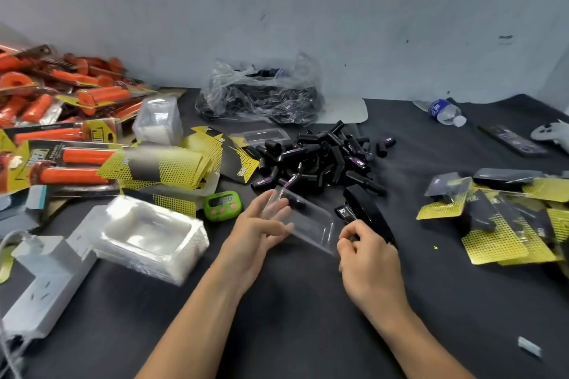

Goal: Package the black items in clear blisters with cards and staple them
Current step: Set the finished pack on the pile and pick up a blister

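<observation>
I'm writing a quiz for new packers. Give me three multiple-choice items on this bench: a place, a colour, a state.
1. The small digital timer sits: A just left of the left hand; B at the far right; C against the wall.
2. Its case is: A orange; B green; C white.
3. The clear plastic blister is: A stapled shut; B lying flat; C held up.
Key: 1A, it lies beside that hand; 2B, green shows plainly; 3C, the left hand and right hand both grip it.

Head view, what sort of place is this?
Probably a hand-packing bench: a heap of loose black items, stacked clear blisters, and finished carded packs piled on the right.
</observation>
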Available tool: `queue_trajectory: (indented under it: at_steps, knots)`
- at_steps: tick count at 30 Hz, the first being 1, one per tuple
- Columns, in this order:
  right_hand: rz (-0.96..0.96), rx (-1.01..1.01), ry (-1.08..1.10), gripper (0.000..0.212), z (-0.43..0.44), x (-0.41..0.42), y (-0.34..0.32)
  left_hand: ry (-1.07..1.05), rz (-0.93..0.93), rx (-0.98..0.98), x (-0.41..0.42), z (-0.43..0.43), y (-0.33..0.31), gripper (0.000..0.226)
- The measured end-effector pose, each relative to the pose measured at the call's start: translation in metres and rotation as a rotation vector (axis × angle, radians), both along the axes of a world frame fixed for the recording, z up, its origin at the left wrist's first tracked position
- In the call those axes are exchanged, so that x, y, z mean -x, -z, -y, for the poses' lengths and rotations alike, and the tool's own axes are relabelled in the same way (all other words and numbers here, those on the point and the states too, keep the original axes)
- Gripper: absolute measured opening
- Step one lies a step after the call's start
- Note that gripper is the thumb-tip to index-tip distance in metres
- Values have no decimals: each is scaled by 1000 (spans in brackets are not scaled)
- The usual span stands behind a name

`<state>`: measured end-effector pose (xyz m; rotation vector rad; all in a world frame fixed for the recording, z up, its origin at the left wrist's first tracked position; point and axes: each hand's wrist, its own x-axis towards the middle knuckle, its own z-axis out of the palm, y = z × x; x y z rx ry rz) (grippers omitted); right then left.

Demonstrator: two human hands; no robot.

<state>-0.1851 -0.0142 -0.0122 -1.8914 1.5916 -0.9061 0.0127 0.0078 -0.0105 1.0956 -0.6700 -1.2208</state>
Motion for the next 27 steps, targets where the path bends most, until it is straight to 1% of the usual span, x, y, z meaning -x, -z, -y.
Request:
queue_trajectory:
  at_steps: [2,4,8,10,12,14,16,18,21,23,25,27]
  knots:
    - [-5,-7,-57,15,0,2,1,114,9,31,0,-4,-1,80]
    - [21,-22,-119,13,1,5,1,172,39,54,2,-6,-1,78]
    - [82,-17,-168,12,3,11,3,153,72,56,0,-5,-1,73]
    - [86,82,-171,12,-1,8,2,121,131,42,-3,-5,-2,73]
    - [75,250,-160,17,-7,4,-3,93,213,34,-5,-4,-1,76]
    - [101,377,-166,18,-7,-5,-13,74,283,26,-7,0,0,75]
    - [93,456,-181,24,6,-21,-28,38,281,-2,-10,5,2,73]
    - [-24,433,-234,37,28,-43,-45,5,287,-41,-11,8,4,72]
    - [-407,312,-432,52,62,-78,-62,-26,427,-44,-6,6,5,69]
    - [-626,280,-508,55,79,-96,-65,-84,463,-53,-3,5,5,58]
    - [-768,252,-521,53,91,-107,-64,-139,502,-71,-1,4,3,49]
    - [-887,276,-497,47,95,-111,-62,-171,528,-81,-1,3,3,46]
